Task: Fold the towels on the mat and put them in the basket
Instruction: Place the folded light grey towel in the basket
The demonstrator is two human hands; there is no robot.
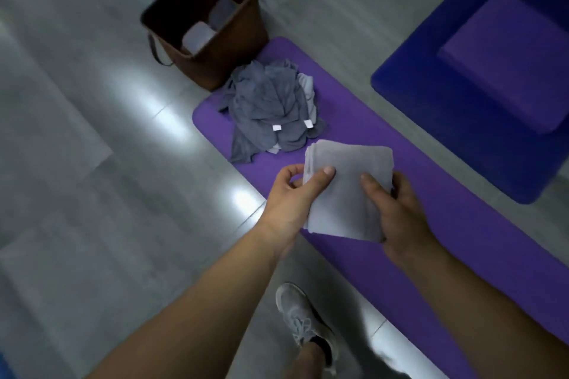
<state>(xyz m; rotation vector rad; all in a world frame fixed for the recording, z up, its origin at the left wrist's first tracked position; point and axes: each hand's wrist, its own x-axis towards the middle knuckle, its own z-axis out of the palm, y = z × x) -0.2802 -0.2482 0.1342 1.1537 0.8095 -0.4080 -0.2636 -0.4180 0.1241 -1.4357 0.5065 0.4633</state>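
long purple foam mat (462,194) lies on grey floor | square brown basket (240,40) stands at its far end | heap of crumpled dark grey towels (268,108) lies on the mat beside the basket | folded light grey towel (345,194) is above the mat | left hand (295,197) and right hand (397,215) pinch its two sides, thumbs on top

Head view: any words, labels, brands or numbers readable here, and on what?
No text can be read.
On the white tags of the grey towel pile: too small and blurred to tell any print.
On the grey shoe: no brand legible.
On the brown basket: no label visible.
On the folded towel: no tag in view.
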